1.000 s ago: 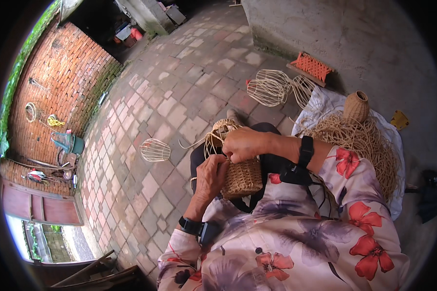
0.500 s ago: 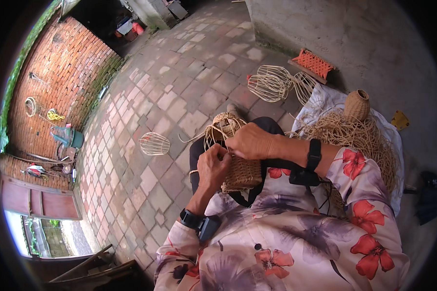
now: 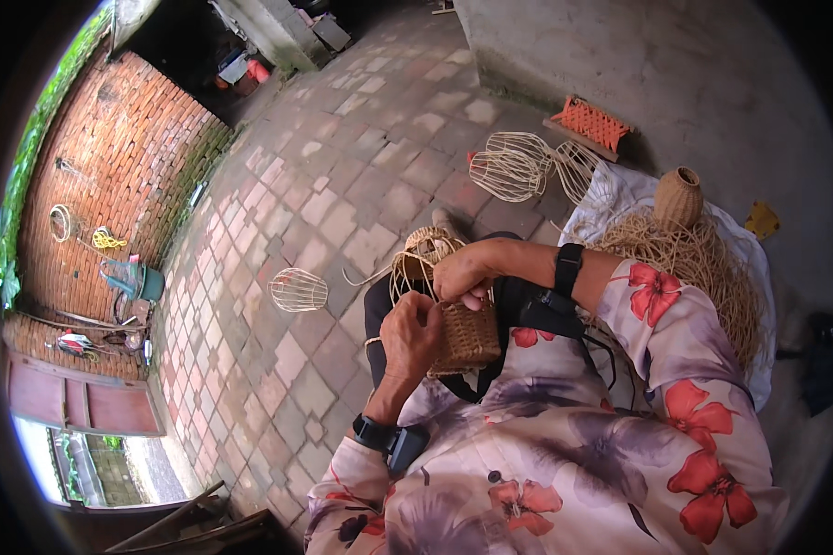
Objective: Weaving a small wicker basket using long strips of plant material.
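Observation:
A woven tan basket [image 3: 465, 340] rests in my lap, with bare pale ribs and a smaller woven section above its body. My left hand [image 3: 409, 333] is closed at the basket's left side, thumb and forefinger together at the upper edge of the weave. My right hand [image 3: 465, 276] is curled over the top of the weave among the ribs, gripping it with fingertips turned down. Whatever thin strand the fingers pinch is hidden. A loose cord [image 3: 365, 281] loops out to the left from the basket.
To my right, tangled strands [image 3: 680, 277] and a woven vase shape [image 3: 677, 200] lie on a white sack [image 3: 759, 324]. Wire-like frames [image 3: 514, 166] and an orange woven piece [image 3: 590, 123] are by the concrete wall. Another frame [image 3: 298, 289] lies left on the paving. A brick wall [image 3: 111, 129] stands farther left.
My right hand has shifted slightly, its lower fingers now curling down over the weave. My left hand has moved a little lower, staying closed at the basket's left side.

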Available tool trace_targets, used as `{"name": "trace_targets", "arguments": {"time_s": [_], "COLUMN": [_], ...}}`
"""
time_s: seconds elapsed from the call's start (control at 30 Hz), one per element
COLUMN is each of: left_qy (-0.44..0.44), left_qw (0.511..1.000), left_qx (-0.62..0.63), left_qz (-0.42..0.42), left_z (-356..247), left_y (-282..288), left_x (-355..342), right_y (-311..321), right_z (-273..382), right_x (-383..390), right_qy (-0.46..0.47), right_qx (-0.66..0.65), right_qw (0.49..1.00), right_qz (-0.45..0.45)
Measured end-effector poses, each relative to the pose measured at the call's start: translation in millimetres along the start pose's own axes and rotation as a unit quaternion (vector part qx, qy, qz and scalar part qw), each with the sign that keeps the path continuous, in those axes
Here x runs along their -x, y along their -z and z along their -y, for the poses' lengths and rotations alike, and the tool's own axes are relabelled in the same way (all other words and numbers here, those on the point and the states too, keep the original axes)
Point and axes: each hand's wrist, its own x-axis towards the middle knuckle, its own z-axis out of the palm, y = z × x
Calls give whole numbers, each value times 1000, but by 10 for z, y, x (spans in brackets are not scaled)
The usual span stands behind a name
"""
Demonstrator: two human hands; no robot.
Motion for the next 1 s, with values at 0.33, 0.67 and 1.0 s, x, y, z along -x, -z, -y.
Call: {"name": "trace_targets", "arguments": {"time_s": [0.33,0.67,1.0], "left_qy": [-6,-152,-130], "left_qw": [1000,988,990], "left_qx": [14,-20,40], "left_qz": [20,32,49], "left_z": [14,92,160], "left_y": [53,102,85], "left_x": [13,32,-6], "right_y": [-5,-227,-181], "right_z": [19,158,-27], "right_x": [134,209,319], "right_qy": [136,115,159], "right_qx": [79,262,88], "right_qw": [981,902,904], "right_qz": [-109,-324,-386]}}
